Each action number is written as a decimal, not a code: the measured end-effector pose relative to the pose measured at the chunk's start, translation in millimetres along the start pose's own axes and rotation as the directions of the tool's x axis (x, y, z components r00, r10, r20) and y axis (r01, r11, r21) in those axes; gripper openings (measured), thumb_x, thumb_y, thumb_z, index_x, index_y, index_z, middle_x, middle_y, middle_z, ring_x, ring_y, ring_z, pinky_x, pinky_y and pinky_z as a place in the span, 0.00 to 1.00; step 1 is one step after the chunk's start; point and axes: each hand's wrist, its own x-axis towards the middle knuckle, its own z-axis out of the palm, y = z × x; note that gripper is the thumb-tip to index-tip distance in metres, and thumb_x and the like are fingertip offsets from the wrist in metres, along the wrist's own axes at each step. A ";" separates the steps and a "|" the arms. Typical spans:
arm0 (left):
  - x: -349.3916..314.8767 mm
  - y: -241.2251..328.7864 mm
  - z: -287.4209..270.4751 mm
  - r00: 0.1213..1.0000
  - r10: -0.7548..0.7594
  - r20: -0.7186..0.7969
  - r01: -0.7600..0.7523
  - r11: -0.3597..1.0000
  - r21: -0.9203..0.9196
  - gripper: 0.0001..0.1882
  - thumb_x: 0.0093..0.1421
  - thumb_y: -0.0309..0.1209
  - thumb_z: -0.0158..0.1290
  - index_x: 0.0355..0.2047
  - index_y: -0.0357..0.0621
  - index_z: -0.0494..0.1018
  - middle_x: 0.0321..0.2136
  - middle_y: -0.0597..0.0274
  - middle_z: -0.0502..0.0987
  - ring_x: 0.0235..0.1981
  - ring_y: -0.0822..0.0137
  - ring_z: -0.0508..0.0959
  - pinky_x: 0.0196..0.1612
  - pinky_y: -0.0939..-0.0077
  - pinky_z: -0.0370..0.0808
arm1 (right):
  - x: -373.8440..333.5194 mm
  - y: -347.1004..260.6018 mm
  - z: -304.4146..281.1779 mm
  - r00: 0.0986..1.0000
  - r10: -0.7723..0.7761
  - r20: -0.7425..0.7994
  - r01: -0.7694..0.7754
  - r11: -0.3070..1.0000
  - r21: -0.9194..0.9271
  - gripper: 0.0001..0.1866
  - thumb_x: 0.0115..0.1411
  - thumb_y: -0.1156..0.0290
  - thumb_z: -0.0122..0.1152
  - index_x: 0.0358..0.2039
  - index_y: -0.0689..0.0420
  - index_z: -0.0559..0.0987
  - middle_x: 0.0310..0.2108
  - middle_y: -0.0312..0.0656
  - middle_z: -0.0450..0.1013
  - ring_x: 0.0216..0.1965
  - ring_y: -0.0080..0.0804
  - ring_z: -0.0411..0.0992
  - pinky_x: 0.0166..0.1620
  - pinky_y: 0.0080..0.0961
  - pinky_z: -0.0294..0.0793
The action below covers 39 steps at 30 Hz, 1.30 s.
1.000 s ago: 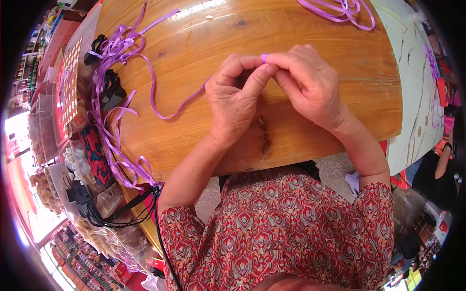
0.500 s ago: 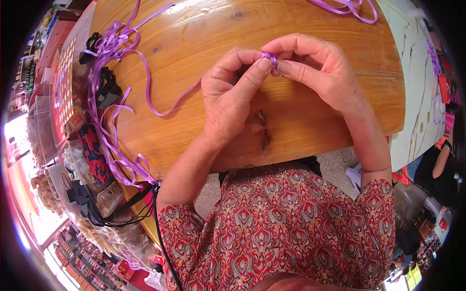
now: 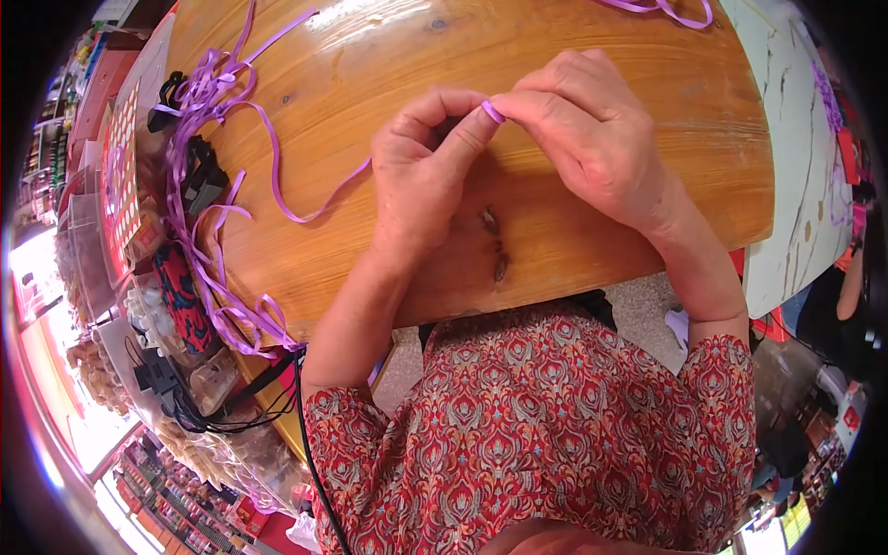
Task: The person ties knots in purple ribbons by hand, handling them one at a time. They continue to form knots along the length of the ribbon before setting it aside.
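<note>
Over the wooden table, my left hand (image 3: 421, 171) pinches a purple ribbon (image 3: 493, 113) between thumb and forefinger, and a loop of it crosses the thumb tip. My right hand (image 3: 592, 134) meets it there, thumb and forefinger closed on the same ribbon at the loop. From behind my left hand a single strand trails left in a slack curve to a tangled heap of purple ribbon (image 3: 208, 92) along the table's left side. Most of the piece between my fingertips is hidden by them.
The wooden table (image 3: 370, 69) has dark knots in its near part. More purple ribbon (image 3: 661, 9) lies at the far right edge. A white marbled surface (image 3: 786, 176) adjoins on the right. Black straps (image 3: 203, 176), a red-and-black patterned pouch (image 3: 180, 296) and black cables (image 3: 176, 388) crowd the left.
My right hand has turned over, its back now showing, and a ribbon loop now lies across my left thumb tip. Both hands stay close together; the view has shifted slightly.
</note>
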 end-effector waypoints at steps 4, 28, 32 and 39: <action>4.7 3.4 -8.8 0.979 -0.197 0.054 0.199 0.980 -0.028 0.05 0.56 0.26 0.56 0.32 0.37 0.75 0.22 0.72 0.72 0.21 0.82 0.66 0.24 0.89 0.63 | 1.2 10.2 0.4 0.993 -0.111 -0.025 0.111 0.993 -0.028 0.12 0.44 0.78 0.61 0.32 0.60 0.78 0.28 0.39 0.71 0.28 0.34 0.69 0.34 0.25 0.68; 0.4 5.6 2.6 0.998 -0.060 0.028 0.060 0.998 -0.010 0.05 0.54 0.25 0.57 0.31 0.36 0.75 0.25 0.73 0.73 0.25 0.85 0.69 0.28 0.92 0.66 | 19.2 -4.2 -8.8 0.951 0.307 0.050 -0.311 0.935 0.171 0.06 0.46 0.78 0.63 0.27 0.57 0.78 0.25 0.40 0.73 0.26 0.36 0.71 0.29 0.26 0.68; -1.3 3.4 1.0 1.000 -0.014 0.013 0.014 0.999 -0.031 0.05 0.54 0.23 0.56 0.31 0.36 0.74 0.25 0.72 0.73 0.25 0.85 0.69 0.29 0.92 0.66 | 21.8 -6.0 -5.7 0.954 0.234 -0.189 -0.127 0.883 0.451 0.05 0.47 0.78 0.62 0.26 0.59 0.78 0.23 0.39 0.72 0.24 0.34 0.71 0.27 0.22 0.68; -2.0 0.9 -0.6 0.988 0.068 0.137 -0.029 0.963 -0.270 0.06 0.54 0.20 0.56 0.33 0.38 0.74 0.27 0.71 0.74 0.26 0.82 0.70 0.29 0.90 0.67 | 6.4 -8.4 -10.9 0.583 0.661 0.472 -0.741 0.193 0.644 0.04 0.57 0.73 0.55 0.31 0.60 0.75 0.28 0.28 0.70 0.32 0.11 0.65 0.36 0.10 0.65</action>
